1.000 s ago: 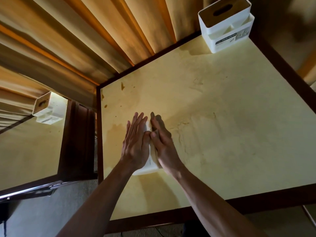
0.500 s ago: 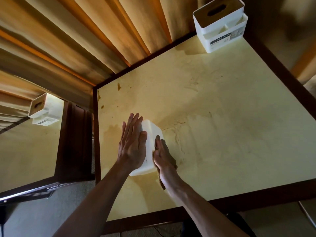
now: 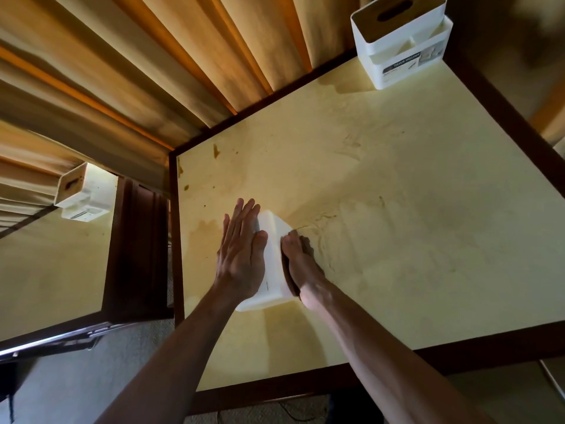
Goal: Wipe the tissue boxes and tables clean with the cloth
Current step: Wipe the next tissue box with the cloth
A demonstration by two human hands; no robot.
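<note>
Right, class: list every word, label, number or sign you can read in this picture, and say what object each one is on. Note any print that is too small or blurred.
"TISSUE HOLDER": on the dark label strip on the front of the far tissue box.
Smaller print below that strip: too small to read.
Label on the tissue box on the left table: blurred, unreadable.
Tissue box between the hands: no readable text shows.
</note>
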